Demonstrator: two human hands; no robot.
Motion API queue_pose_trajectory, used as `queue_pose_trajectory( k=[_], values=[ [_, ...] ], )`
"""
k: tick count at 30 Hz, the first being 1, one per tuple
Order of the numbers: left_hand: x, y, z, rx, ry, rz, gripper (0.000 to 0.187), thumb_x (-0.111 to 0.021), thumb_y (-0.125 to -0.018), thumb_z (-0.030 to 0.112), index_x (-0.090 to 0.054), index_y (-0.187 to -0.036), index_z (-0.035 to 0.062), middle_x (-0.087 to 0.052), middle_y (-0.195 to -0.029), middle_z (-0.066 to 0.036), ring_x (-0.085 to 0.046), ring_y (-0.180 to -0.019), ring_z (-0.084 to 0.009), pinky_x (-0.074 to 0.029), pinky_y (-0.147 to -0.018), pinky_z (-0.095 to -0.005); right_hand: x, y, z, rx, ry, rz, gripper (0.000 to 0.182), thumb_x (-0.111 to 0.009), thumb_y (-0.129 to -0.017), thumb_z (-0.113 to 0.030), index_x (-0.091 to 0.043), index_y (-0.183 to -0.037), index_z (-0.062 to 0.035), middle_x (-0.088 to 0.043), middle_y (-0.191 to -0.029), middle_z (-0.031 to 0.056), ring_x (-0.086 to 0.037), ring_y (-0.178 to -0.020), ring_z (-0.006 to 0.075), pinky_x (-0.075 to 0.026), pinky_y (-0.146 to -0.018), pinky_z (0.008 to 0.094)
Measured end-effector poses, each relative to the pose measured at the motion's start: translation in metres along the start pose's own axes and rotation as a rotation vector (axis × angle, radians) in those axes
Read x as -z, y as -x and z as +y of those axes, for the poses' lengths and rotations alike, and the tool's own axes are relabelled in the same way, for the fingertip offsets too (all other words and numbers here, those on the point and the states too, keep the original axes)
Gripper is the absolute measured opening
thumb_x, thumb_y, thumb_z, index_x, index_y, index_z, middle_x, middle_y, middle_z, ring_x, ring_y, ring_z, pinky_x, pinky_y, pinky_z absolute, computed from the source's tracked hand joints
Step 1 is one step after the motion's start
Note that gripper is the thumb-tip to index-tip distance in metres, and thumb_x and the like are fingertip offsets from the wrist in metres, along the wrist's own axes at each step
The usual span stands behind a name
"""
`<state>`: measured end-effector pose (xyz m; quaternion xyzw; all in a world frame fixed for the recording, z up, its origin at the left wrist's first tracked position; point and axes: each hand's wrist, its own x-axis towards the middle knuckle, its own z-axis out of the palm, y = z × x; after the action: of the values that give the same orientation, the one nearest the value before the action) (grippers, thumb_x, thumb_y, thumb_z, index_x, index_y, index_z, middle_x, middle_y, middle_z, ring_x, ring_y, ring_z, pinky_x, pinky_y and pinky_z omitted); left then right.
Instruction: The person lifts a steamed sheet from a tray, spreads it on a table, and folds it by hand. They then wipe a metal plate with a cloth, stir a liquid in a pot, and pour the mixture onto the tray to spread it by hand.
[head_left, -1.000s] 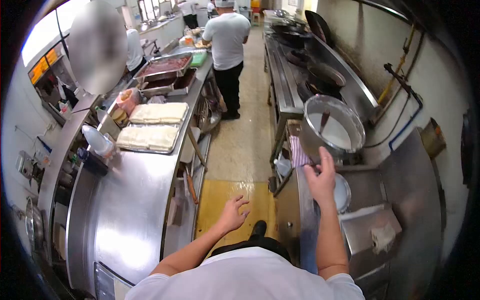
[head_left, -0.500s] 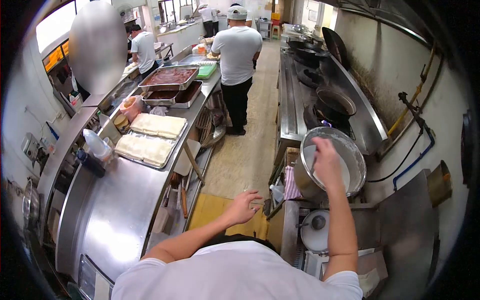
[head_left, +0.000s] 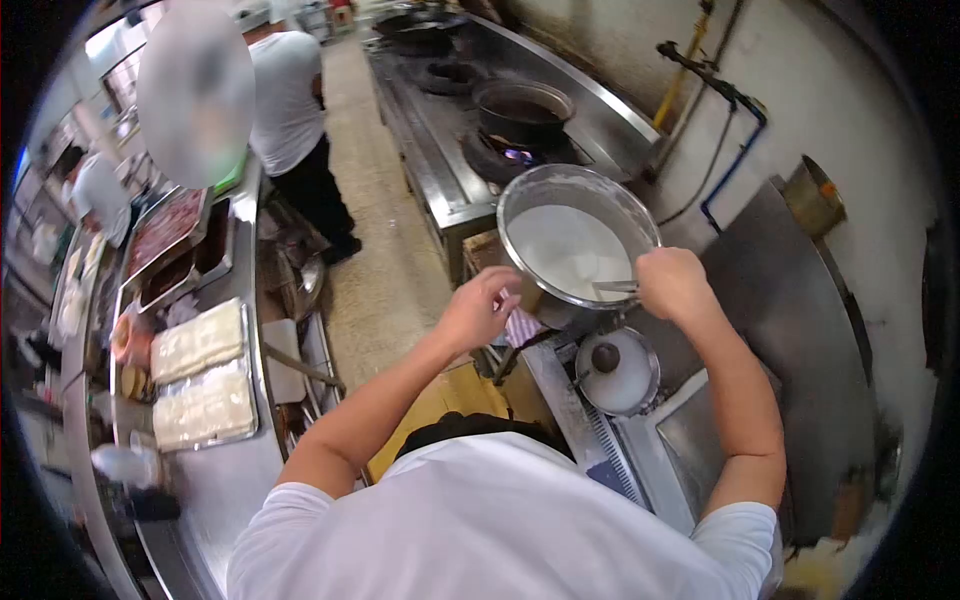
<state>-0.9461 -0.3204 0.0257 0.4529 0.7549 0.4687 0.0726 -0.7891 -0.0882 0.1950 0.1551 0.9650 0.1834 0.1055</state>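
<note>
pot (head_left: 567, 182) of white liquid (head_left: 560, 245) stands by the stove (head_left: 425, 180); right hand (head_left: 678, 285): fingers clamped on a utensil (head_left: 613, 287) reaching inside. left hand (head_left: 472, 315): fingers loosely parted beside the pot, contact unclear. shifting the utensil would call for rim clearance. across the aisle from the pot: desk (head_left: 215, 505), co-worker (head_left: 290, 100).

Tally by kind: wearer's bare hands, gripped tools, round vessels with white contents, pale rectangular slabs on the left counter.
Bare hands (left hand, right hand): 2
Grey metal utensil, gripped: 1
Round metal vessels (large deep pot, smaller shallow pan): 2
Pale rectangular slabs: 2
Total: 7
</note>
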Motion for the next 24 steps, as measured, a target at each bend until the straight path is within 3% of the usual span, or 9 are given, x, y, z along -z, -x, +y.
queue_pose_trajectory(
  k=[4, 8, 13, 14, 17, 18, 21, 22, 24],
  values=[
    [-0.001, -0.046, -0.018, -0.173, -0.191, -0.063, 0.032, -0.067, -0.096, 0.029, -0.069, -0.120, 0.0077, -0.064, -0.130, -0.013, -0.071, -0.097, -0.0341, -0.057, -0.086, -0.0429, 0.038, 0.017, -0.033, 0.012, -0.007, -0.072, 0.012, -0.070, -0.077, -0.010, -0.077, -0.085, -0.0046, -0.075, -0.087, 0.0174, -0.075, -0.086, 0.0323, -0.060, -0.078, 0.0426],
    [-0.011, -0.068, -0.042, -0.248, -0.186, -0.151, 0.033, -0.068, -0.095, 0.036, -0.071, -0.116, 0.0111, -0.067, -0.122, -0.010, -0.070, -0.097, -0.0341, -0.057, -0.085, -0.0438, 0.058, 0.009, -0.057, -0.022, -0.034, -0.127, 0.010, -0.070, -0.076, -0.009, -0.077, -0.082, -0.0041, -0.074, -0.084, 0.0177, -0.075, -0.084, 0.0327, -0.060, -0.077, 0.0424],
    [-0.019, -0.071, -0.057, -0.248, -0.005, -0.088, 0.029, -0.074, -0.090, 0.035, -0.074, -0.106, 0.0112, -0.068, -0.109, -0.008, -0.070, -0.088, -0.0312, -0.056, -0.076, -0.0420, 0.009, -0.004, -0.113, -0.101, -0.125, -0.052, 0.012, -0.066, -0.078, -0.007, -0.077, -0.081, -0.0026, -0.074, -0.086, 0.0209, -0.075, -0.079, 0.0328, -0.061, -0.073, 0.0412],
    [-0.021, -0.069, -0.059, -0.250, 0.017, -0.067, 0.028, -0.076, -0.089, 0.034, -0.074, -0.105, 0.0111, -0.067, -0.107, -0.008, -0.070, -0.085, -0.0307, -0.056, -0.074, -0.0415, -0.012, -0.005, -0.123, -0.145, -0.086, 0.014, 0.019, -0.064, -0.082, -0.009, -0.076, -0.095, -0.0026, -0.072, -0.088, 0.0196, -0.075, -0.076, 0.0329, -0.062, -0.070, 0.0410],
    [-0.028, -0.068, -0.066, -0.279, 0.072, -0.020, 0.026, -0.077, -0.088, 0.031, -0.074, -0.104, 0.0103, -0.067, -0.104, -0.008, -0.070, -0.080, -0.0308, -0.056, -0.071, -0.0408, -0.058, -0.011, -0.131, -0.357, -0.002, 0.066, 0.033, -0.061, -0.086, -0.012, -0.069, -0.117, -0.0019, -0.069, -0.087, 0.0157, -0.074, -0.074, 0.0327, -0.062, -0.063, 0.0401],
    [-0.028, -0.068, -0.065, -0.259, 0.101, -0.028, 0.026, -0.077, -0.087, 0.031, -0.074, -0.103, 0.0101, -0.067, -0.103, -0.008, -0.070, -0.078, -0.0308, -0.056, -0.069, -0.0402, -0.077, -0.010, -0.121, -0.361, 0.020, 0.077, 0.043, -0.060, -0.089, -0.014, -0.060, -0.130, -0.0005, -0.066, -0.084, 0.0132, -0.074, -0.074, 0.0330, -0.061, -0.058, 0.0394],
    [-0.029, -0.069, -0.068, -0.272, 0.122, -0.009, 0.025, -0.078, -0.087, 0.030, -0.074, -0.102, 0.0098, -0.066, -0.103, -0.007, -0.070, -0.079, -0.0307, -0.055, -0.069, -0.0403, -0.092, -0.002, -0.096, -0.358, 0.119, 0.024, 0.044, -0.060, -0.089, -0.014, -0.059, -0.131, 0.0010, -0.067, -0.085, 0.0140, -0.074, -0.073, 0.0323, -0.061, -0.058, 0.0399],
    [-0.029, -0.069, -0.068, -0.276, 0.125, 0.001, 0.025, -0.078, -0.087, 0.030, -0.074, -0.101, 0.0098, -0.066, -0.103, -0.008, -0.070, -0.080, -0.0308, -0.055, -0.069, -0.0404, -0.085, 0.000, -0.087, -0.348, 0.082, -0.086, 0.040, -0.057, -0.091, -0.012, -0.060, -0.128, 0.0021, -0.069, -0.087, 0.0192, -0.074, -0.076, 0.0336, -0.062, -0.063, 0.0412],
    [-0.029, -0.068, -0.066, -0.282, 0.123, 0.029, 0.025, -0.078, -0.086, 0.029, -0.074, -0.101, 0.0099, -0.066, -0.102, -0.008, -0.070, -0.081, -0.0309, -0.055, -0.070, -0.0405, -0.064, 0.001, -0.066, -0.260, 0.029, -0.226, 0.036, -0.056, -0.091, -0.011, -0.063, -0.123, 0.0035, -0.070, -0.088, 0.0214, -0.075, -0.079, 0.0350, -0.062, -0.068, 0.0423]
  ],
)
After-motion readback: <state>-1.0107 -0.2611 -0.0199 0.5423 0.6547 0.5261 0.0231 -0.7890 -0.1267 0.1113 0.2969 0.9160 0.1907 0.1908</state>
